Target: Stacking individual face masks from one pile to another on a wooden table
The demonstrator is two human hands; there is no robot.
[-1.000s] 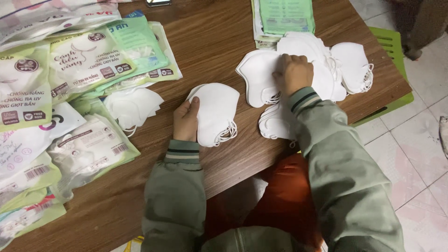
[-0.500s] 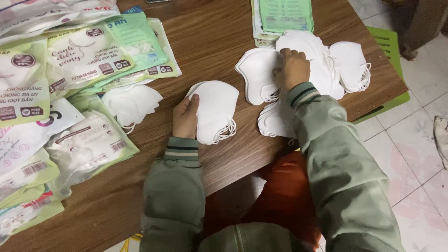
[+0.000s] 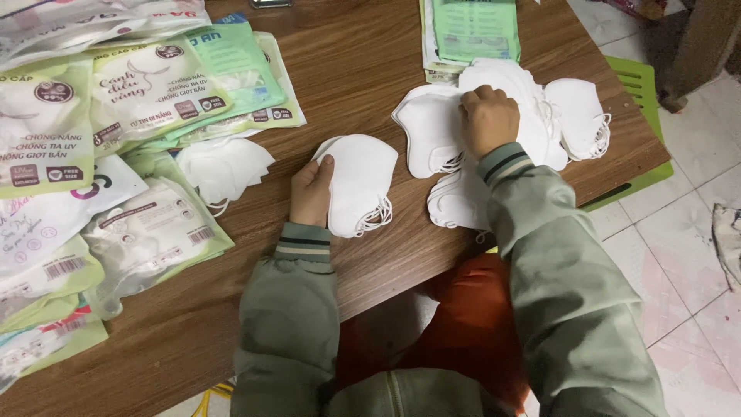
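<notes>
While the left hand lies flat, gripping the edge of 1 white mask stack on the tabletop, the right hand pinches masks from the pile.

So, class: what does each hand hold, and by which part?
Left hand grips a white mask stack by its left edge; right hand only presses on the mask pile.

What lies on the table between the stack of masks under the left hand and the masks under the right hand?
In the head view, only bare wooden table separates the left hand's stack from the right hand's masks.
</notes>
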